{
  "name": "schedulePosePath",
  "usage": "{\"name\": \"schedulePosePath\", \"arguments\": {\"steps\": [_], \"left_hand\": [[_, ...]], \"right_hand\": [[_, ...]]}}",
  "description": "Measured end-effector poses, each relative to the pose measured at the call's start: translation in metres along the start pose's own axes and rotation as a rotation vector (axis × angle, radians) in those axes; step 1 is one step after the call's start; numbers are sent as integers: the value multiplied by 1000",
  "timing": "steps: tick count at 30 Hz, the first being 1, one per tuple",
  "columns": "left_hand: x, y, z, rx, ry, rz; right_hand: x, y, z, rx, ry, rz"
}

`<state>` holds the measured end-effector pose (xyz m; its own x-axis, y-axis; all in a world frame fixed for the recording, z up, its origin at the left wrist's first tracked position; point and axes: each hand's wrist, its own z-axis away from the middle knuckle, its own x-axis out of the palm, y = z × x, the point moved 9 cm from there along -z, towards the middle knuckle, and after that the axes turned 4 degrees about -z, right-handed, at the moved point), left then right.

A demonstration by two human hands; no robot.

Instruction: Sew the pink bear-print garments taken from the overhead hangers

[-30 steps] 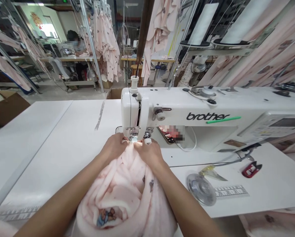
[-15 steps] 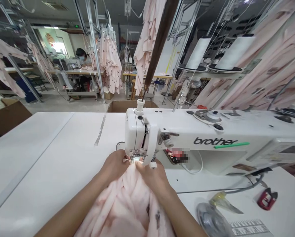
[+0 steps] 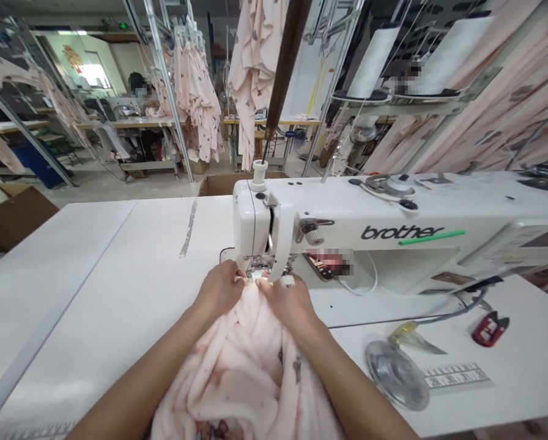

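Observation:
A bunched length of soft pale pink printed fabric (image 3: 251,373) runs from the bottom of the view up to the needle of a white sewing machine (image 3: 338,214). Left of the lit presser foot (image 3: 254,275), my left hand (image 3: 219,290) is closed, thumb and fingers pinching the fabric's edge. On the other side, my right hand (image 3: 290,299) grips the same fabric, its thumb near the foot. The machine head partly hides the right fingers. Under the needle, the stitching point is too small to make out.
Right of the machine lie a clear round dish (image 3: 397,374), a ruler strip (image 3: 457,376), a yellow-handled pointed tool (image 3: 414,337) and a red object (image 3: 490,329). A phone (image 3: 320,266) rests under the machine arm. Thread cones (image 3: 372,61) stand behind. A person (image 3: 140,98) sits further back.
The camera view has tipped downward, so the machine and table sit higher in the picture. Both hands stay at the presser foot, holding the fabric.

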<state>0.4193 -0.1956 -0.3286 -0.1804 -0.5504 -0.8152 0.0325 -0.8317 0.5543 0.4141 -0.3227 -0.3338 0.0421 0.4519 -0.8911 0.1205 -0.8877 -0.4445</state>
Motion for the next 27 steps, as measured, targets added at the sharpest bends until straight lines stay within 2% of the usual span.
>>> {"name": "schedulePosePath", "arguments": {"steps": [16,27], "left_hand": [[0,0,-2,-3,96,-78],[-4,3,-4,8,116,-113]], "right_hand": [[0,-5,-1,-5,27,83],[4,-6,-5,9,27,44]]}}
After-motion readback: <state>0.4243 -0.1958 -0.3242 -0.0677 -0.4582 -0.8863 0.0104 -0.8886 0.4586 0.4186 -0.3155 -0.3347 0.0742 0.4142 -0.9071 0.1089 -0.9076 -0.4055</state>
